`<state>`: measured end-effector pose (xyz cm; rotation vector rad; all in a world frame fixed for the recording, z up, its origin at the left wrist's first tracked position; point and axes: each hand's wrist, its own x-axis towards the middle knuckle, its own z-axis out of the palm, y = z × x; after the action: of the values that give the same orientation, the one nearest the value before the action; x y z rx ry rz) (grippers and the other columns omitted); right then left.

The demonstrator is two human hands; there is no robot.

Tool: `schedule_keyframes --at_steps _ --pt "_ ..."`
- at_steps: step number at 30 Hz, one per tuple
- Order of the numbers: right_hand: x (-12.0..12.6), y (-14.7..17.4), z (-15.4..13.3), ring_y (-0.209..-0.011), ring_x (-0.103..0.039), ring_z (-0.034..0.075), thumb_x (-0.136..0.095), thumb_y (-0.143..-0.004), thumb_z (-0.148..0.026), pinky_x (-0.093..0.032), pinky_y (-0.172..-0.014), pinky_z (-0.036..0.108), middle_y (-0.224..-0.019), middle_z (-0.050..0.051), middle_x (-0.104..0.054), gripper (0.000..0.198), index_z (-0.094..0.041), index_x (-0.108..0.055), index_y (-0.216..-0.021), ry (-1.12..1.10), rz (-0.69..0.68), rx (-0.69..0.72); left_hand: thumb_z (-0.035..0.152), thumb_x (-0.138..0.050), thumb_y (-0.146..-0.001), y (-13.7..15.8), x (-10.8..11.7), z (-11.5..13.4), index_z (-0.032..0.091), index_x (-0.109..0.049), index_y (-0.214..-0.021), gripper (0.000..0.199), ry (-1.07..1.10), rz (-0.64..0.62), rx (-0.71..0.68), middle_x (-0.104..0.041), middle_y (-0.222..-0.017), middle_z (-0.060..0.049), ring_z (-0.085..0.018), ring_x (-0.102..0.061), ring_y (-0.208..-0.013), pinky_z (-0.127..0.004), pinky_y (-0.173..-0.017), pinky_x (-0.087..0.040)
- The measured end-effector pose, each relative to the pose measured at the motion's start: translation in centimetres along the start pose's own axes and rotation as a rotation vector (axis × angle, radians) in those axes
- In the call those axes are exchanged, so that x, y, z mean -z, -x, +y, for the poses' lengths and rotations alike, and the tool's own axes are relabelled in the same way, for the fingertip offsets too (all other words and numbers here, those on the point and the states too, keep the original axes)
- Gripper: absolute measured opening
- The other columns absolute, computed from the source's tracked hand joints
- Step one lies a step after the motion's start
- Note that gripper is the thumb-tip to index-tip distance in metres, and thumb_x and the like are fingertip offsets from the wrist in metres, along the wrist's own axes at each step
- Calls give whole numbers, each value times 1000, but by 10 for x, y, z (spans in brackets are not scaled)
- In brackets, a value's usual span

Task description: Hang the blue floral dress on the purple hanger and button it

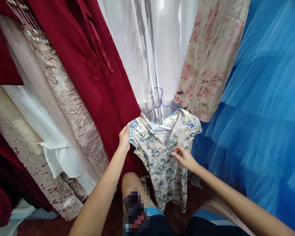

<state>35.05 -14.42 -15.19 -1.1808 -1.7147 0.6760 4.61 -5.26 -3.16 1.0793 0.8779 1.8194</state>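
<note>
A cream dress with blue flowers (162, 170) hangs in front of me on a thin purple hanger (167, 105). Its V-shaped neckline faces me, and the hem reaches down between my knees. My left hand (124, 137) grips the dress at the sleeve on the left side, thumb and fingers closed on the cloth. Over the front, just below the neckline, is my right hand (184, 158), its fingers curled and slightly apart. Whether those fingertips touch the fabric I cannot tell.
Long garments hang all around: a dark red dress (88, 75), a white dress with grey ribbons (123, 29), a pink floral dress (206, 65) and a blue tulle gown (258, 124). A partly blurred phone (135, 209) rests on my left thigh. The floor (31, 227) is reddish tile.
</note>
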Motion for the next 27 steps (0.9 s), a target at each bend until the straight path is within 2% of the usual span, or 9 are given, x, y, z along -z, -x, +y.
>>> schedule_keyframes --at_steps 2,6,10,14,18,21,23,25,27 --pt "-25 -9 8 -66 -65 22 -60 -88 -47 -48 -62 30 -72 4 -70 30 -19 -62 -98 -4 -135 -98 48 -84 -66 0 0 -2 14 -75 -96 47 4 3 5 -76 -98 -10 -22 -70 -93 -33 -91 -52" --pt "-51 -37 16 -54 -63 21 -57 -87 -51 -43 -55 28 -57 5 -68 34 -18 -60 -78 17 -67 -182 48 -84 -66 4 1 -2 13 -75 -96 47 -5 1 21 -76 -95 -9 -22 -71 -90 -33 -89 -52" --pt "-53 -51 15 -54 -62 20 -50 -90 -46 -42 -58 28 -56 4 -66 34 -22 -54 -68 -10 22 -180 46 -84 -67 10 0 6 13 -75 -95 45 -2 0 44 -76 -92 -9 -23 -70 -90 -34 -88 -52" --pt "-48 -49 9 -55 -57 19 -52 -88 -46 -40 -57 27 -55 1 -61 34 -22 -52 -64 -65 71 -149 47 -84 -66 13 -1 9 13 -74 -93 44 -9 -7 48 -75 -91 -9 -23 -69 -90 -34 -88 -52" --pt "-49 -36 3 -50 -51 16 -53 -86 -46 -38 -53 26 -52 0 -56 38 -22 -51 -57 -191 8 -159 48 -82 -69 11 0 3 14 -73 -95 44 -29 2 27 -74 -96 -9 -23 -68 -94 -35 -90 -51" --pt "-53 -22 0 -43 -45 13 -55 -83 -44 -34 -47 25 -48 -1 -55 36 -20 -53 -55 -322 -87 -206 51 -72 -78 15 1 -7 13 -70 -100 44 -149 66 -72 -71 -102 -11 -25 -66 -100 -37 -92 -49" --pt "-55 -13 -3 -39 -43 12 -58 -79 -44 -32 -44 25 -46 -2 -54 34 -20 -55 -55 -404 -131 -244 49 -65 -84 31 2 -18 16 -66 -108 41 -241 178 -186 -66 -114 -11 -25 -60 -110 -37 -99 -45" --pt "-55 -4 -9 -37 -42 11 -59 -77 -45 -31 -42 25 -45 -2 -54 33 -20 -56 -56 -477 -153 -281 41 -65 -86 62 3 -32 21 -58 -121 41 -327 262 -289 -55 -132 -10 -25 -50 -125 -36 -108 -35" --pt "-55 2 -16 -36 -41 11 -60 -76 -46 -29 -41 25 -45 -1 -55 33 -20 -57 -56 -540 -166 -316 35 -64 -88 103 3 -48 23 -51 -128 44 -598 163 -416 -49 -137 -12 -26 -44 -131 -40 -112 -30"
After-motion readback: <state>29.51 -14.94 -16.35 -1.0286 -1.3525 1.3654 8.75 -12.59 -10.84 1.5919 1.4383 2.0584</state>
